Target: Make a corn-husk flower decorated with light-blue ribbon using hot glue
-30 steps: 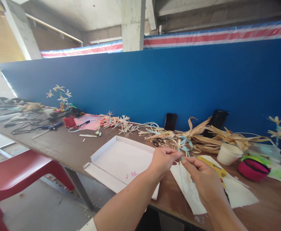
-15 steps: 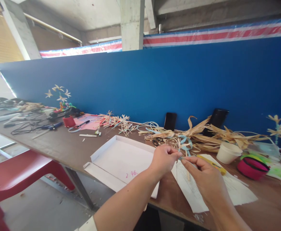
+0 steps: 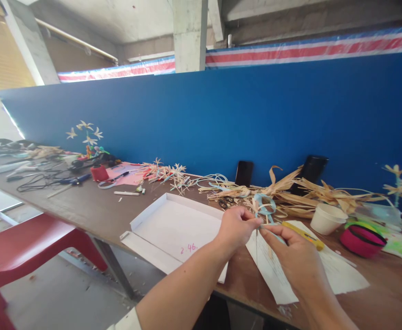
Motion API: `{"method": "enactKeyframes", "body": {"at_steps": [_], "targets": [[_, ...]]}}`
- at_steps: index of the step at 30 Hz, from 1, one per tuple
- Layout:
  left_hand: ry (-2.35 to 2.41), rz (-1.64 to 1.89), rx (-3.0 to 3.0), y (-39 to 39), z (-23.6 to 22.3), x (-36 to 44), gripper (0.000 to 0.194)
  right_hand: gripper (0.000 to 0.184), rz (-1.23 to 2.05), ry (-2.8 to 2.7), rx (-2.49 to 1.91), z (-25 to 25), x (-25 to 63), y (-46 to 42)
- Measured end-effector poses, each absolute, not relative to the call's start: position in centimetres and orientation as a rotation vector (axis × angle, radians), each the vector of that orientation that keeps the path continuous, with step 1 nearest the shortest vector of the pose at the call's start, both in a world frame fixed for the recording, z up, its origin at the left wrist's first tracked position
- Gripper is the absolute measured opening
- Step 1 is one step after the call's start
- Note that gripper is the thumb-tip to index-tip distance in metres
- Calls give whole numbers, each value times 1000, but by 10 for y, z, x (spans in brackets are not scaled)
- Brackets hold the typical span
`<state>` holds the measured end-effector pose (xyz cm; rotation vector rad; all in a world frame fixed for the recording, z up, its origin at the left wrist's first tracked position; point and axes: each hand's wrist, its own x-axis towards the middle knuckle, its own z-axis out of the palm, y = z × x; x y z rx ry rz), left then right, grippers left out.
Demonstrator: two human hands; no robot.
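My left hand [image 3: 237,228] is closed in a pinch on the stem of a small pale flower [image 3: 256,206] that looks made of dried husk. A thin wire-like stem [image 3: 256,247] hangs down below my fingertips. Thumb and fingers of my right hand [image 3: 288,245] pinch a light blue strip [image 3: 279,239], right beside the left fingertips. The two hands nearly meet above a printed paper sheet [image 3: 276,279]. Exactly how the strip sits against the stem is partly hidden by my fingers. Behind the flower lies a loop of light blue ribbon [image 3: 267,204].
A white box lid [image 3: 173,224] lies left of my hands. To the right are a yellow utility knife [image 3: 304,234], a white cup [image 3: 327,218] and a pink pouch [image 3: 362,240]. Dried husks [image 3: 283,188], black scissors [image 3: 226,202] and a phone [image 3: 244,173] stretch along the blue partition [image 3: 187,119].
Both hands stay close together in nearly the same place. The flower has turned slightly between my fingers, and its stem now hangs more plainly below. The rest of the table is unchanged.
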<state>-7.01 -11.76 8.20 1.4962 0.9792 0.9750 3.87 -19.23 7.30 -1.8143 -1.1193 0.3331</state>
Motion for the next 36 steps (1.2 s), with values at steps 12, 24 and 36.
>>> {"method": "enactKeyframes", "body": {"at_steps": [12, 24, 36], "targets": [[1047, 971, 1676, -118, 84, -71, 21, 43, 332, -1135, -1902, 74, 39, -193], [1034, 1022, 1885, -120, 79, -69, 18, 43, 318, -1171, -1981, 77, 38, -195], [1070, 1069, 1808, -121, 76, -68, 19, 45, 322, -1098, -1886, 67, 38, -190]]}}
